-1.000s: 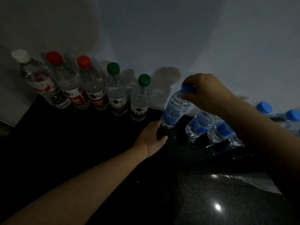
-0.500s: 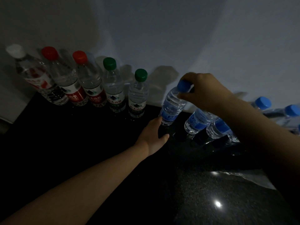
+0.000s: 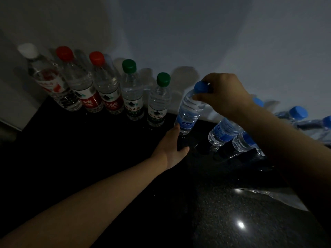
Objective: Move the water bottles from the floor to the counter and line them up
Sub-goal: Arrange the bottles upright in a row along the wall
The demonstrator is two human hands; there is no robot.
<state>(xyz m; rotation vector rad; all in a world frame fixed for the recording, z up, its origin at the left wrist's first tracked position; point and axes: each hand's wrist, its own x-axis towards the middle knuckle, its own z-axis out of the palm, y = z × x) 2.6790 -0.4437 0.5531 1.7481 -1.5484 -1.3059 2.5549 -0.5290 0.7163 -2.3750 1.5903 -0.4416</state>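
Note:
A row of water bottles stands along the wall on the dark counter: a white-capped bottle, two red-capped bottles, two green-capped bottles. My right hand pinches the cap of a blue-capped bottle, which stands at the row's right end, leaning slightly. My left hand touches that bottle's base with its fingers stretched out. Two more blue-labelled bottles lie under my right forearm.
More blue-capped bottles in clear plastic wrap sit at the far right by the wall. Loose plastic wrap lies on the speckled counter near its front right. The scene is dim, with a light glint on the counter.
The blue-capped bottle has moved slightly left and stands more upright beside the green-capped bottle. My left hand stays at its base and my right hand on its cap.

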